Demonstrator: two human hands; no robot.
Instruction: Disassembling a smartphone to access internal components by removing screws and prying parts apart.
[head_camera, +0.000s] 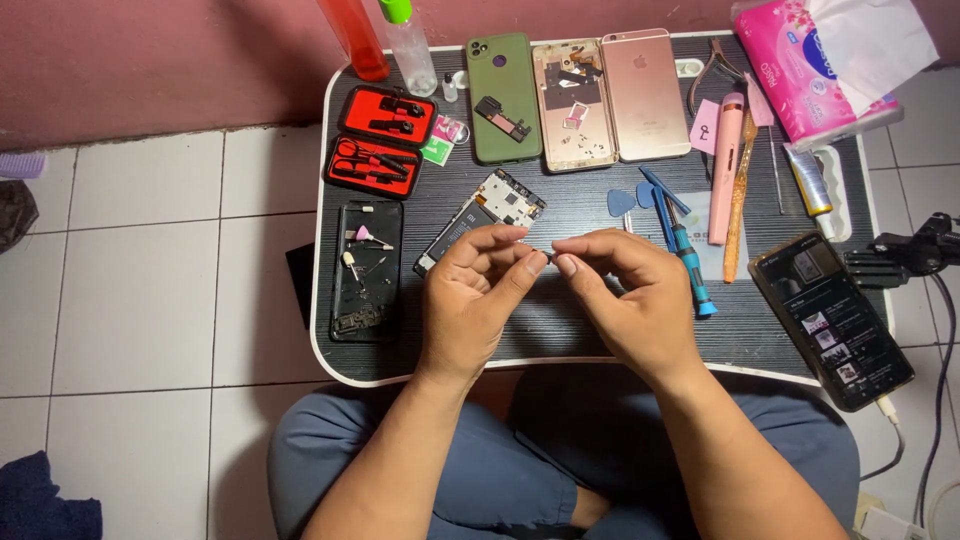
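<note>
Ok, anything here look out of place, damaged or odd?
Several phones lie opened: a gutted black phone frame at the left and an open gold phone shell at the back. The lit phone overhangs the table's right edge.

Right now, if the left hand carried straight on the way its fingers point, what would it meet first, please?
Probably the right hand: the left hand points towards it, fingertips nearly meeting around a tiny part, too small to identify.

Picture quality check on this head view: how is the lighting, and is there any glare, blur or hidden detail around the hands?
Head view: soft, even light with faint shadows under the hands; mild sheen on the lit phone screen; left hand and right hand sharp, but the tiny part pinched between them is too small to identify; slight wide-angle bending at the table edge.
</note>
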